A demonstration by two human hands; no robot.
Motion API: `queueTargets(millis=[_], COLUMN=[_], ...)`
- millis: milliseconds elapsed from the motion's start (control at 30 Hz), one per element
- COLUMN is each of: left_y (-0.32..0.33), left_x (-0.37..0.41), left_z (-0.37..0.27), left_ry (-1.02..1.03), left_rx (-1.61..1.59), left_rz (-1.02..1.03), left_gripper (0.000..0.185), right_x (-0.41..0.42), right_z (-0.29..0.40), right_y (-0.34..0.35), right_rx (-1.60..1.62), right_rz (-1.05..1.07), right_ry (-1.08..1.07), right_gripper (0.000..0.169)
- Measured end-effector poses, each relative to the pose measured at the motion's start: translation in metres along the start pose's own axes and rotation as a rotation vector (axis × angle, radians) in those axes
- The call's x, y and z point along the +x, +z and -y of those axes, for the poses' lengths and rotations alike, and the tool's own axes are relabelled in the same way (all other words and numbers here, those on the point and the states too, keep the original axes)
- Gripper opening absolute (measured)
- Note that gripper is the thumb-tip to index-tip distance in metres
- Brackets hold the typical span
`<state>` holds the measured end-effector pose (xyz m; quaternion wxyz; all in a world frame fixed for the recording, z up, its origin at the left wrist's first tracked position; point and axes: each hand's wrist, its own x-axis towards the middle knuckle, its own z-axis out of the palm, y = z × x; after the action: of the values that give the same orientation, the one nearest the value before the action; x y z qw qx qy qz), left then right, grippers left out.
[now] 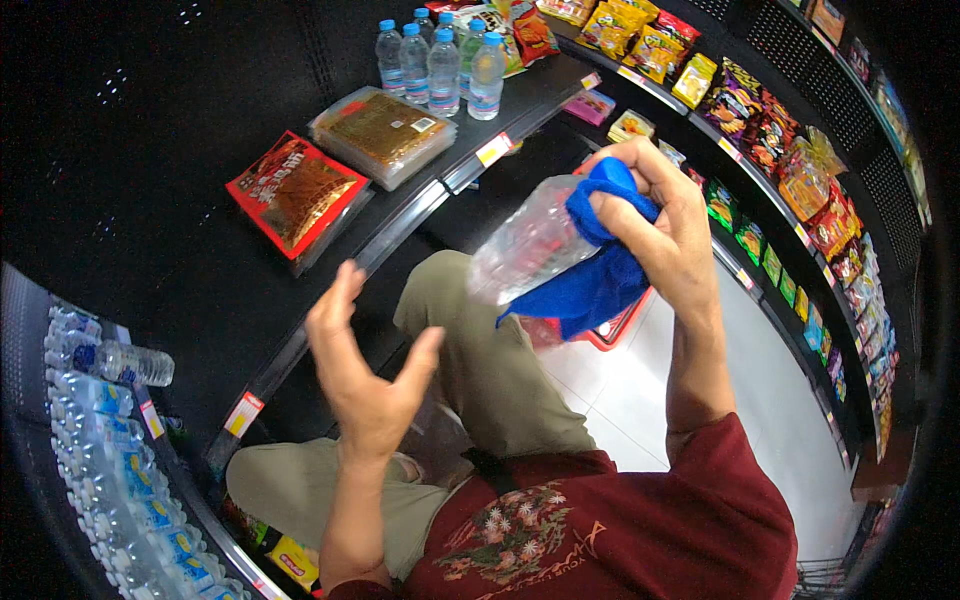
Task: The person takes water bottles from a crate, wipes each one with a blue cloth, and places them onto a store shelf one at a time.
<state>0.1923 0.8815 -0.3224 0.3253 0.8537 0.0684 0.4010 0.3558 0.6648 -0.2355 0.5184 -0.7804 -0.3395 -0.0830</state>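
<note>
My right hand (667, 225) grips a clear plastic bottle (525, 236) with a blue cap (613, 172), blurred and tilted with its cap to the upper right. Bunched around the bottle's neck, under my thumb, is a blue cloth (585, 289) whose loose part hangs below. My left hand (367, 375) is held in the air near the shelf edge, fingers apart and holding nothing. On the black shelf (225, 315) lie a red-bordered flat food packet (296, 199) and a stack of clear-edged flat packets (384, 131). Beyond them stand several blue-capped water bottles (444, 71).
Shelves of snack bags (652, 52) curve along the right. Rows of bottled water (127, 480) fill the lower left, with one bottle (135, 364) lying sideways. A red basket (619, 330) sits on the white tiled floor (600, 390), partly hidden. My bent knees (495, 360) are close to the shelf edge.
</note>
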Motion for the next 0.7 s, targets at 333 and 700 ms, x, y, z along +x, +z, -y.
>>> queueTargets(millis=[333, 700], left_y=[-0.068, -0.155], left_x=[-0.060, -0.079], left_z=[0.076, 0.108], left_ry=[-0.483, -0.595], left_rx=[-0.019, 0.182], left_rz=[-0.097, -0.301], left_gripper=[0.047, 0.035], right_x=[-0.054, -0.093], right_z=[-0.149, -0.271], right_y=[-0.029, 0.010], right_rx=[-0.505, -0.613], right_rz=[-0.005, 0.105], right_ry=[0.370, 0.538], right_gripper=[0.034, 0.040])
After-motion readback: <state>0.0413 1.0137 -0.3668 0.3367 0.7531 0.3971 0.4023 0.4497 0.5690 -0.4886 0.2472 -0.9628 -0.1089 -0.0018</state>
